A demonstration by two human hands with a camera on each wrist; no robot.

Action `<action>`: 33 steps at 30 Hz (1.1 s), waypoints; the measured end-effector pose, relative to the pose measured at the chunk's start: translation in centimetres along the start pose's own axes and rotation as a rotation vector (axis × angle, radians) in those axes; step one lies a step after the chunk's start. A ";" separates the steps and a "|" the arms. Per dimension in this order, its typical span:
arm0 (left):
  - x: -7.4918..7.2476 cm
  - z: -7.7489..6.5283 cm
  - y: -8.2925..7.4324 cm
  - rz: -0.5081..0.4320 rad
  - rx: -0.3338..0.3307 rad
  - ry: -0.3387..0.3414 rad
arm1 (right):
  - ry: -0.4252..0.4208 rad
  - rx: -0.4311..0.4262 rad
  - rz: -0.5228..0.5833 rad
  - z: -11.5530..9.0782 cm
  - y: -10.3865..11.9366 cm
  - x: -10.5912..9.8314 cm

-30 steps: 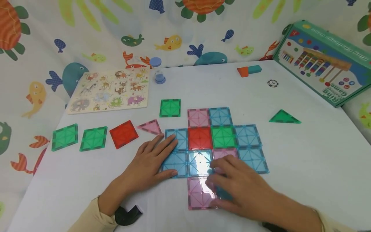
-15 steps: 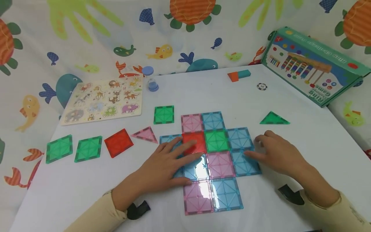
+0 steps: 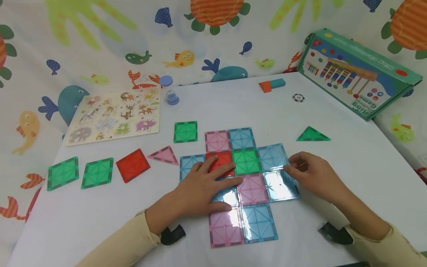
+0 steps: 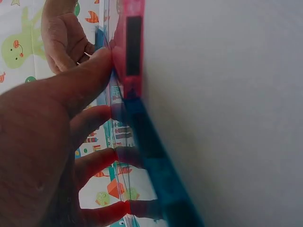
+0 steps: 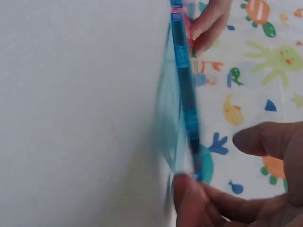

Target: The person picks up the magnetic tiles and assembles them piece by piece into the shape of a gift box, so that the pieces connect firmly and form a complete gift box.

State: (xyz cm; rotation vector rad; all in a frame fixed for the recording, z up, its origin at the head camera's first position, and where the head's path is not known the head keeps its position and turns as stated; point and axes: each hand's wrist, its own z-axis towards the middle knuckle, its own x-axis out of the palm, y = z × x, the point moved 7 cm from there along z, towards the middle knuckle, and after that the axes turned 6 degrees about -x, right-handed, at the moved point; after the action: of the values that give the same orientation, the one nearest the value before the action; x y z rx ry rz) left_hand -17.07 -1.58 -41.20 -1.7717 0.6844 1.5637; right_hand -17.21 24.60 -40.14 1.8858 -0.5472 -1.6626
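My left hand (image 3: 204,185) rests spread over the joined magnetic tiles, its fingers reaching across the red tile (image 3: 227,157) and the pink tile (image 3: 252,190). It partly hides two blue tiles at the left. In the left wrist view, the left fingertips press on the tiles' upper face. At the sheet's right side, my right hand (image 3: 315,176) has its fingertips at the edge of a blue tile (image 3: 281,185), which shows white glare. From the right wrist, a blue tile edge (image 5: 187,94) stands off the table, fingers at its end and thumb apart above it.
Left of the sheet lie green tiles (image 3: 97,173), a loose red tile (image 3: 133,165) and a pink triangle (image 3: 165,155). A green triangle (image 3: 313,134) lies at the right. Behind are an animal puzzle (image 3: 115,115), a sand timer (image 3: 171,91), a token (image 3: 298,98) and a game box (image 3: 357,74).
The right hand has left the lower blue tile and moved to the sheet's right edge. My left hand has slid right over the tiles. The right blue tile now glares white.
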 end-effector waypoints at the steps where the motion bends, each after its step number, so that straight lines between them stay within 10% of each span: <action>1: 0.0 0.0 0.0 0.000 0.002 -0.003 | 0.007 0.021 0.042 0.0 -0.1 -0.1; 7: 0.1 -0.1 0.1 0.006 0.001 -0.005 | 0.094 0.037 0.250 0.9 0.4 0.6; 21: 0.0 0.0 0.1 -0.003 -0.015 0.019 | 0.166 -0.023 0.106 3.0 5.1 1.9; 33: 0.3 -0.2 0.1 -0.006 -0.017 0.030 | 0.217 -0.043 0.147 2.8 4.7 2.6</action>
State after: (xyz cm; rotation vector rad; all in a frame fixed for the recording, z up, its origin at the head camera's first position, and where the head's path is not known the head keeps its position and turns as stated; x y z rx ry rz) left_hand -16.94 -1.81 -41.48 -1.8109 0.6816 1.5467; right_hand -19.30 18.96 -39.26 1.9159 -0.5419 -1.3470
